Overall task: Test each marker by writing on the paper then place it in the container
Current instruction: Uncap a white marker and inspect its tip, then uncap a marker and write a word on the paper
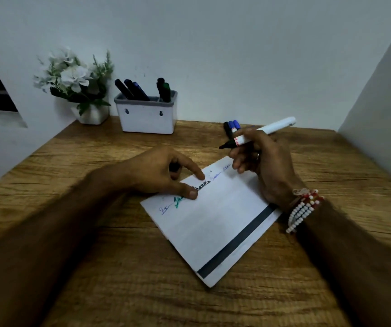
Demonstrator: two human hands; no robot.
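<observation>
As viewed from the head camera, noted at the back left of the desk (119,279): flower pot (90,114), no part in the task. Just right of it, against the wall: white container (146,116) with two compartments. Three dark and blue markers (130,89) leaning in the left one, a black and a green marker (163,89) standing in the right. Judged as tested and stowed.

Nearer, at centre: left hand (163,173), fingers curled, thumb and forefinger tips pressing the far edge of the paper (213,220) to steady it. Small dark cap (174,166) tucked inside the curl, apparently off the marker in use. Paper lying askew on the desk, dark band along its near right edge. Along its far edge: row of scribbles (201,184) in blue, green, black and blue again, roughly matching the stowed count.

Right of centre: right hand (265,161) closed in a writing grip on the white marker (267,131). Uncapped, black tip pointing left, held clear above the paper's far corner, not touching. Own test mark not identifiable among the scribbles.

Behind that hand, on the desk: loose markers (232,127), black- and blue-capped, apparently three, judged untested. Beaded bracelets (303,208) on the right wrist.

Assessment: past halfway. Left to do: recapping and stowing the white marker, then testing and stowing the loose ones.
</observation>
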